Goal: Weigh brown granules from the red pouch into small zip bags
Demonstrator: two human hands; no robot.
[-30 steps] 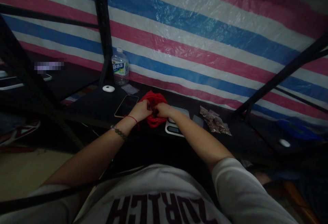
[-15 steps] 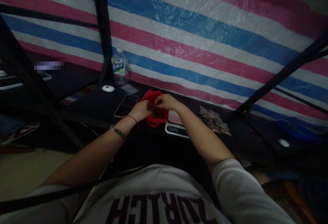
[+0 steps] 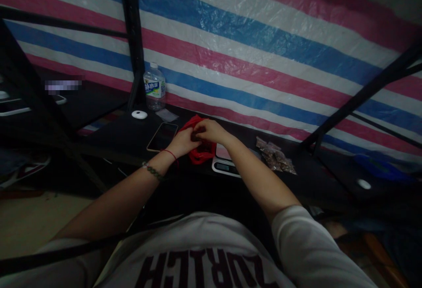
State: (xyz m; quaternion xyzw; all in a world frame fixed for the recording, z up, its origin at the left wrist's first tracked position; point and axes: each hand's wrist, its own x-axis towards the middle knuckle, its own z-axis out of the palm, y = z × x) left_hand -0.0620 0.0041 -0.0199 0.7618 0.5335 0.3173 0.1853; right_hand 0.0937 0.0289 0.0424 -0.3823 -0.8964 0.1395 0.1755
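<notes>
A crumpled red plastic bag (image 3: 201,152) lies on the dark table (image 3: 132,140), just left of a small white scale (image 3: 226,161). My left hand (image 3: 184,140) is closed on the bag's left edge; a red string and a bead bracelet circle that wrist. My right hand (image 3: 209,130) is curled over the bag's top, its fingers pinched against those of my left hand. What the fingertips pinch between them is too dark and small to make out.
A phone (image 3: 162,136) lies face up left of the bag. Behind it stand a water bottle (image 3: 154,86), a white round puck (image 3: 139,114) and a clear packet (image 3: 166,114). Several small filled packets (image 3: 276,159) lie right of the scale. Black frame poles and a striped tarp stand behind.
My right hand has lifted off the scale side and moved up and left over the bag's top, meeting my left hand. The left hand has barely moved.
</notes>
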